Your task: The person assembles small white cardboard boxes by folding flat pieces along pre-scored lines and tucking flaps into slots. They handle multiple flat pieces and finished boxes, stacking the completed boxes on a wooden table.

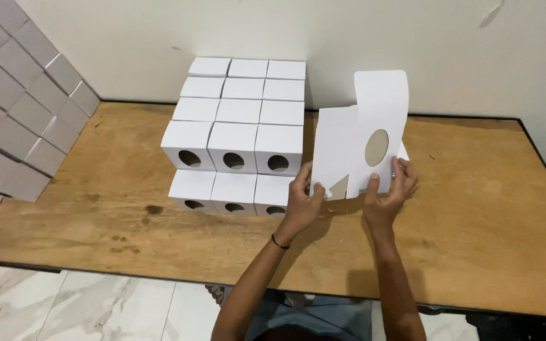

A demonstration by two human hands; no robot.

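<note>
- Nearest, at six o'clock, both forearms rise from the frame's bottom edge; a dark band circles the left wrist.
- The left hand (303,201) is closed on the lower left edge of a flat white carton blank (363,142), thumb in front; the right hand (388,192) pinches its lower right panel between thumb and fingers.
- The blank stands upright over the wooden table (475,240), just right of centre — unfolded, with an oval window cut in one panel and a rounded flap on top.
- At nine o'clock from it, touching the left hand's side, sits a stack of folded white window boxes (235,142), two tiers — by the look, many done and this one barely begun.
- Far left, at ten o'clock, more white boxes (17,113) are piled against the wall.
</note>
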